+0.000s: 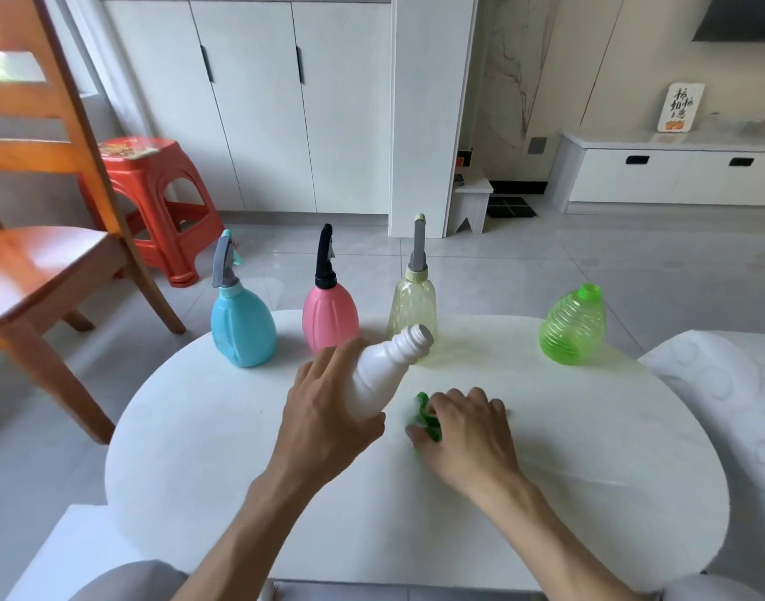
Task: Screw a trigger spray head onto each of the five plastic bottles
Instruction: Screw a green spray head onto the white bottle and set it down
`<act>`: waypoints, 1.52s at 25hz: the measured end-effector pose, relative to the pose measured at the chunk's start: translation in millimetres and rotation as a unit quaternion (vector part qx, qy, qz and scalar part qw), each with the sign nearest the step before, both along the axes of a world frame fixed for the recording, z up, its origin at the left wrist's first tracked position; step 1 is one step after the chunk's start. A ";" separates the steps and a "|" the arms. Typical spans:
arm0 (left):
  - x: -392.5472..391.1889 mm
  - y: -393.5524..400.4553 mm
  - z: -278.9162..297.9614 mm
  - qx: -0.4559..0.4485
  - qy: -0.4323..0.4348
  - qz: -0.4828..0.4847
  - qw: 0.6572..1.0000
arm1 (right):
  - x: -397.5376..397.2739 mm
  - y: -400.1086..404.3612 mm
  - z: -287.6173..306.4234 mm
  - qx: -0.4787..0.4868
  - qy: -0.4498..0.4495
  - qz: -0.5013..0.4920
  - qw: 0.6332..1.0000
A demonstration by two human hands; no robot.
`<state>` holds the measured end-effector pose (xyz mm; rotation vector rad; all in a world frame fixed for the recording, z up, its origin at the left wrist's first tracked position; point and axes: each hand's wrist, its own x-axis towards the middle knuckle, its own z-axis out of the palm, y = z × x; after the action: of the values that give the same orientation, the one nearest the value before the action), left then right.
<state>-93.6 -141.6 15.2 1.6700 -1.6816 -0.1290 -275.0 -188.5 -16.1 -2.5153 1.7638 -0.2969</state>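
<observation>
My left hand (328,409) grips a white bottle (387,366), tilted with its open threaded neck pointing up and right. My right hand (467,431) lies on the white table (589,470) with its fingers closed over a green spray head (426,416), mostly hidden beneath them. At the table's far edge stand a blue bottle (242,327), a pink bottle (331,316) and a pale yellow bottle (413,305), each with a spray head on. A green ribbed bottle (573,327) stands far right with a bare neck.
A wooden chair (47,262) stands left of the table, with a red plastic stool (159,206) behind it. White cabinets and a pillar (428,114) rise beyond. A white cushioned surface (727,383) borders the table on the right.
</observation>
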 end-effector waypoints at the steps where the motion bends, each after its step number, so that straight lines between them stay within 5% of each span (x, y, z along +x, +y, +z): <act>1: 0.5 0.8 -2.6 -0.005 -0.026 -0.003 1.000 | 5.0 1.3 -3.6 0.009 0.026 0.014 1.000; 8: 11.0 0.8 -11.6 0.007 -0.048 -0.005 0.999 | 5.5 8.7 -10.9 0.011 0.028 0.028 0.999; 11: 15.3 2.1 -12.5 0.007 -0.061 -0.005 0.998 | -2.0 12.9 9.1 0.043 -0.119 0.002 0.992; 13: 21.8 2.0 -11.5 -0.001 -0.059 0.007 0.998 | -20.7 8.3 34.4 0.124 -0.385 -0.038 0.914; 15: 28.4 2.6 -9.4 -0.003 -0.056 0.023 0.998 | -49.9 0.2 56.9 0.157 -0.610 -0.051 0.775; 18: 31.2 4.7 -8.6 0.020 -0.065 0.036 0.997 | -83.9 -12.9 73.0 0.173 -0.732 -0.041 0.658; 21: 28.6 5.9 -12.0 0.047 -0.077 0.028 0.996 | -86.5 -17.4 69.2 0.179 -0.781 -0.048 0.596; 32: 23.2 5.6 -16.0 0.079 -0.091 0.027 0.992 | -80.6 -17.3 62.6 0.143 -0.792 -0.041 0.592; 38: 14.9 6.3 -12.0 0.061 -0.102 -0.024 0.993 | -52.6 -6.9 45.1 0.191 -0.756 0.001 0.626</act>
<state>-78.7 -135.3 3.2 1.7839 -1.8998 -0.0882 -327.6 -195.4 29.1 -1.0008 0.8202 -1.3106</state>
